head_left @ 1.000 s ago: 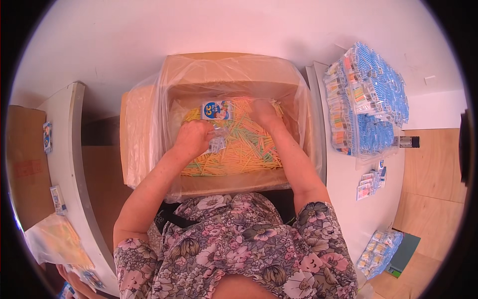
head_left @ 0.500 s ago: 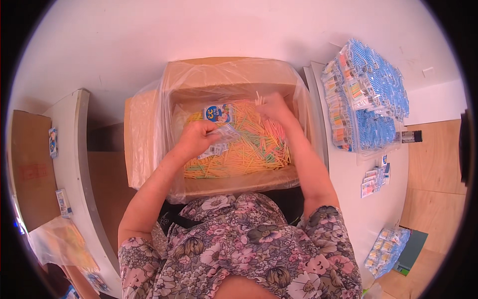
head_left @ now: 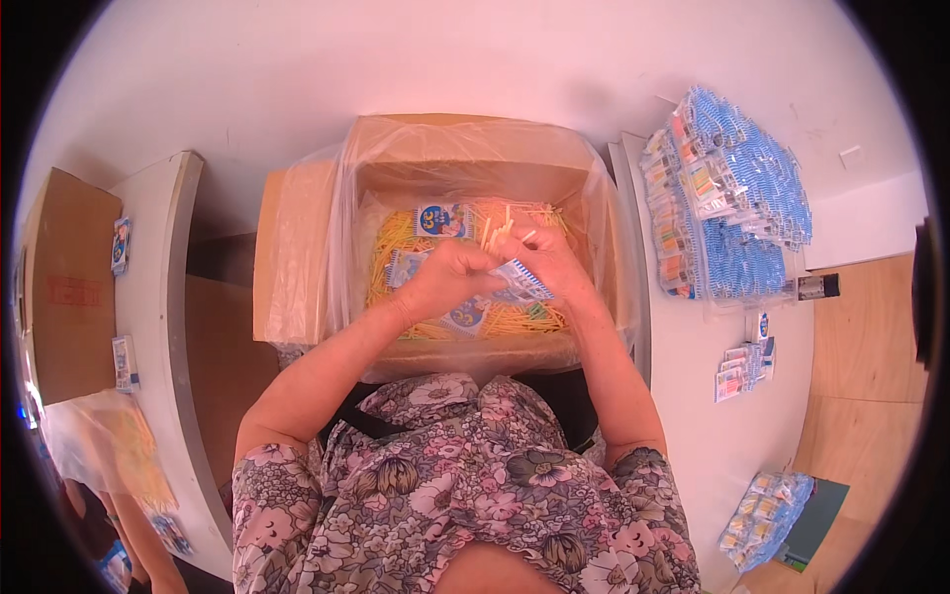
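Observation:
My left hand pinches a small clear plastic packet with a blue striped edge. Right against it, my right hand is closed on several thin pale sticks, whose ends poke up past the fingers. Both hands are over a cardboard box lined with clear plastic film. Loose yellow, pink and green sticks lie inside the box. On top of them rest a blue printed packet and another packet. My fingers partly hide the packet's opening.
To the right, a clear bin is heaped with striped packets; loose packets and a bagged bundle are nearer. At left stand a brown carton and a white panel. Another person's arm shows at lower left.
My right hand has come down and left with its sticks to meet the packet. My left hand has moved right with the packet. The whole view has shifted slightly.

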A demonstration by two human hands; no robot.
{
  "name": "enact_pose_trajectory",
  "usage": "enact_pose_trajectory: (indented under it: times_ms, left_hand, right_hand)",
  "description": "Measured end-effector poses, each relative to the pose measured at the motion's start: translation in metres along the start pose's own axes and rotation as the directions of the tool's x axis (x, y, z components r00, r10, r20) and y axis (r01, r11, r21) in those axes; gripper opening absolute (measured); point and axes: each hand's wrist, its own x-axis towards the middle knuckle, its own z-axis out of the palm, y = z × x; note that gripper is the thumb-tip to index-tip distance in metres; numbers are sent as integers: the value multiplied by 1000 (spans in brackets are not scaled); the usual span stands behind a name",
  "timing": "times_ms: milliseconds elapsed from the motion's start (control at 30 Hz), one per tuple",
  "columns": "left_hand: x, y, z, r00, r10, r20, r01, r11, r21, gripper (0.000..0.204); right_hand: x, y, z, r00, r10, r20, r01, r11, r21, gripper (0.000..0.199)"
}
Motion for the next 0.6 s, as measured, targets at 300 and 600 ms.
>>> enact_pose_trajectory:
  times_ms: [300,600]
  left_hand:
    - [0,-8,15,1000,6,-21,-7,1000,-27,14]
    - [3,-14,12,999,-25,40,32,984,-174,12]
  right_hand:
    - [-33,5,18,977,27,-212,114,773,624,29]
    - [-38,30,29,951,101,-294,78,838,540,31]
